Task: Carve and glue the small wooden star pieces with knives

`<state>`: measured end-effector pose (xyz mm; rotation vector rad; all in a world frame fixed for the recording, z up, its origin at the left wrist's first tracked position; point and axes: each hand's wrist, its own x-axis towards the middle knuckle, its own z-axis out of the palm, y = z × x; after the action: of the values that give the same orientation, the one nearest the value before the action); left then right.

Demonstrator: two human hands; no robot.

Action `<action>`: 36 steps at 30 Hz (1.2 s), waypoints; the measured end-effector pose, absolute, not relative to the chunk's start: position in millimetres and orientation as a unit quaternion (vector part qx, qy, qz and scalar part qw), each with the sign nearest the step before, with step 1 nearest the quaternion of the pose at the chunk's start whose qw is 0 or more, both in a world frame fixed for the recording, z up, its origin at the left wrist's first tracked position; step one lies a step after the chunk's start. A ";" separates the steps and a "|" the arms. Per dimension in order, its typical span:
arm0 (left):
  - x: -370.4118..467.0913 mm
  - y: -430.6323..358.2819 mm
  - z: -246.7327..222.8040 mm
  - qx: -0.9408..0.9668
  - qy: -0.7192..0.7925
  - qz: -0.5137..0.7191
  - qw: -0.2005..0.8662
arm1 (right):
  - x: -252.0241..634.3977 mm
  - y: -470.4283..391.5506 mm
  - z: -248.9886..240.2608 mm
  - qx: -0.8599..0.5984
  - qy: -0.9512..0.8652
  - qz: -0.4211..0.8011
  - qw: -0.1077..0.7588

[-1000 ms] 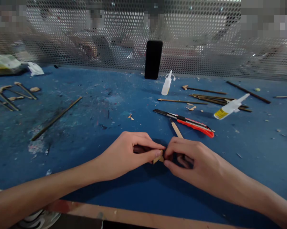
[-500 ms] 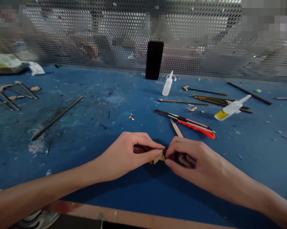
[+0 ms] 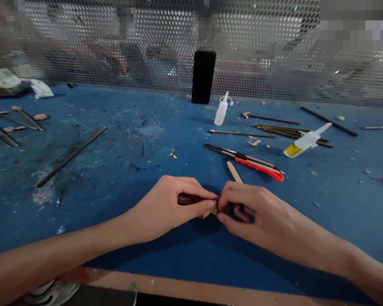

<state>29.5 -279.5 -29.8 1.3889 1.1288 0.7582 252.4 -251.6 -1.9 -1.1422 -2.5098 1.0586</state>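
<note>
1. Head view, left: the left hand (image 3: 170, 208) comes in from the lower left, back of the hand up, thumb and forefinger stretched to the right. Its grip is clamped on a small wooden piece (image 3: 209, 211).
2. Head view, right: the right hand (image 3: 264, 212) comes in from the lower right, fingers curled, thumb below the forefinger. Its fingertips meet the wood's right end; whether this grip is clamped on it, I cannot tell.
3. The wooden piece sits between the two hands, just above the blue table (image 3: 178, 259). Its visible strip slants from lower left to upper right, the upper end toward the right fingertips. Fingers cover much of it, so its full long axis cannot be told.
4. Just beyond the right grip lies a wooden-handled tool (image 3: 233, 171), its dark tip pointing away and slightly left. Past it is a red utility knife (image 3: 255, 163), blade end to the left.
</note>
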 end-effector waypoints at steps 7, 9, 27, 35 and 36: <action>29.5 -280.1 -27.7 0.569 0.487 0.318 0.582 | 253.9 -248.7 0.6 -0.396 -0.830 0.388 0.068; 29.6 -279.8 -27.1 0.574 0.481 0.318 0.582 | 254.3 -248.1 1.1 -0.401 -0.823 0.398 0.062; 28.6 -277.9 -30.9 0.537 0.475 0.393 0.576 | 250.9 -246.7 2.3 -0.466 -0.773 0.416 0.106; 27.5 -280.9 -31.3 0.520 0.471 0.400 0.590 | 251.6 -246.7 -1.7 -0.460 -0.770 0.432 0.098; 27.9 -280.4 -31.5 0.517 0.471 0.400 0.593 | 251.4 -246.6 -2.4 -0.459 -0.770 0.432 0.100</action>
<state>27.9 -280.4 -31.5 1.2009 1.0954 0.9291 251.4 -246.6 -2.4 -1.3579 -2.2769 1.2761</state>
